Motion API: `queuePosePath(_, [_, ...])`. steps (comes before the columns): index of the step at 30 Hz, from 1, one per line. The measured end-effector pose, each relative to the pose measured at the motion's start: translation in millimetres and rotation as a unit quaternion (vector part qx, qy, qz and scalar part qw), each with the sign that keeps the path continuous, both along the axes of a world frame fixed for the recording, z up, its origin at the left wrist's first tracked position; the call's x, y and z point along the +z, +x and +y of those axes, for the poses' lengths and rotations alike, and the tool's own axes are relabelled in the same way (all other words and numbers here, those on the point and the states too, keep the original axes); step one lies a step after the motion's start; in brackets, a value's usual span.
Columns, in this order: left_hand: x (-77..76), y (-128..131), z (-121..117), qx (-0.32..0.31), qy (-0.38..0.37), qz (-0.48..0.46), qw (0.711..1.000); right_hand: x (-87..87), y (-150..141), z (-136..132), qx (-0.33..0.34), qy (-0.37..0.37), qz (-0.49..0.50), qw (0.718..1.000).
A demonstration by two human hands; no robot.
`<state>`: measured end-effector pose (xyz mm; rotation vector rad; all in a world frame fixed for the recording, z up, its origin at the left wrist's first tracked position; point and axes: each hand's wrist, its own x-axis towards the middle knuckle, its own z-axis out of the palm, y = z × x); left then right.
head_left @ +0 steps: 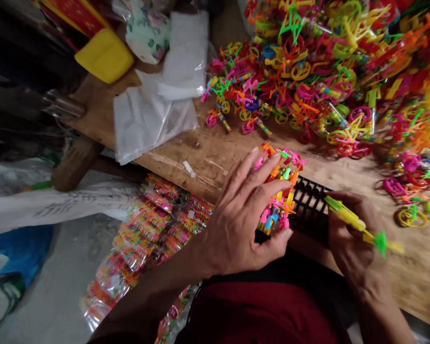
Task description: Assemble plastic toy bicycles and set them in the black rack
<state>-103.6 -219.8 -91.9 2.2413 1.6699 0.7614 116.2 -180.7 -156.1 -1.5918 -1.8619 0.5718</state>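
Observation:
My left hand [245,210] is cupped around a tight row of small multicoloured plastic toys [277,210]. Its fingers lie over the far side and top, and the thumb presses at the near side. These toys stand at the left end of a black slotted rack [311,198] along the table's near edge, whose right-hand slots show bare. Just right of the rack, my right hand [358,239] pinches a yellow and green plastic toy [351,217], held tilted and partly smeared by motion. Some of its fingertips are hidden behind the toy and the hand.
Across the back right of the wooden table [208,162] spreads a large heap of bright plastic toys [308,71] with wheels and candy-like tubes. Clear plastic bags [150,119] lie at the left. Below the edge are filled packets [143,229]; a yellow object [105,55] is at upper left.

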Motion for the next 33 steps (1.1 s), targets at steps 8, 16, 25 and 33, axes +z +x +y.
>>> queuePosePath(8, [-10.5, 4.7, 29.8, -0.058, -0.021, 0.102, 0.993, 14.4, 40.3, 14.0, 0.038, -0.096, -0.273, 0.956])
queuePosePath(16, [-17.5, 5.4, 27.2, -0.057, -0.007, 0.12, 0.991, 8.9, 47.6, -0.4, 0.099, -0.021, -0.283, 0.954])
queuePosePath(25, [-21.6, 1.7, 30.8, -0.085, 0.017, 0.109, 0.99, -0.5, 63.5, -6.3, 0.167, 0.094, -0.26, 0.946])
queuePosePath(33, [-8.0, -1.2, 21.9, -0.128, -0.038, 0.131, 0.982, -8.9, 61.4, -4.1, 0.115, 0.091, -0.074, 0.986])
